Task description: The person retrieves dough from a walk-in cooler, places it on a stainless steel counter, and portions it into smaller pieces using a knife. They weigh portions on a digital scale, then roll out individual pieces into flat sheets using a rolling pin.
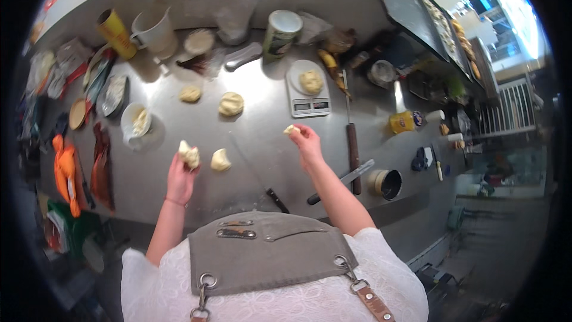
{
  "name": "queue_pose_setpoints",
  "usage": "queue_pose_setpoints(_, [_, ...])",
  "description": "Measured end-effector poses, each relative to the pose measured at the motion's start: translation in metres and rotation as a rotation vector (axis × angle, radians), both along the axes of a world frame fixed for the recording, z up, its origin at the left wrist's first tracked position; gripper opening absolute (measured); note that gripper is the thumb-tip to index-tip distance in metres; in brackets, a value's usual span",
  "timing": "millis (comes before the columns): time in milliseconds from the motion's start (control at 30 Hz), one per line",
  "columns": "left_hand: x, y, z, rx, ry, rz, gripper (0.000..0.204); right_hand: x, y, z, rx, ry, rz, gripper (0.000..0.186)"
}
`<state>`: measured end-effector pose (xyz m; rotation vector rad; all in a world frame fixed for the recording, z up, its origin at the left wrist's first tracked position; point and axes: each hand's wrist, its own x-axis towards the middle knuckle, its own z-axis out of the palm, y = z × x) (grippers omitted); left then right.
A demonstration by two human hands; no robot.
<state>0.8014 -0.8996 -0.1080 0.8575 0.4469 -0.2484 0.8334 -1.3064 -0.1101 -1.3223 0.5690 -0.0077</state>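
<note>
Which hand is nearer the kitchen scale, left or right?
Right. The right hand is just below the scale in the picture; the left hand, holding dough, is farther off, below and to the left.

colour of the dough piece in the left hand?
Pale cream: the dough piece in the left hand shows best in the head view.
</note>
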Motion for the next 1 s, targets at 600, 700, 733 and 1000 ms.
queue_pose_setpoints(600, [0.046, -0.014, -0.030, 0.243, 0.183, 0.129, 0.024, 0.297, -0.134, 0.013, -1.629, -0.036, 0.965, 0.037])
queue_pose_setpoints(700, [0.056, -0.009, -0.036, 0.280, 0.152, 0.049, 0.026, 0.291, -0.131, 0.030, -1.718, -0.001, 0.950, 0.051])
queue_pose_setpoints(733, [0.059, -0.008, -0.037, 0.269, 0.112, 0.052, 0.026, 0.285, -0.128, 0.036, -1.753, -0.084, 0.862, 0.051])
queue_pose_setpoints(1000, [0.106, 0.004, -0.040, 0.471, 0.139, 0.074, 0.026, 0.062, -0.071, 0.020, -1.255, -0.415, 0.435, 0.037])
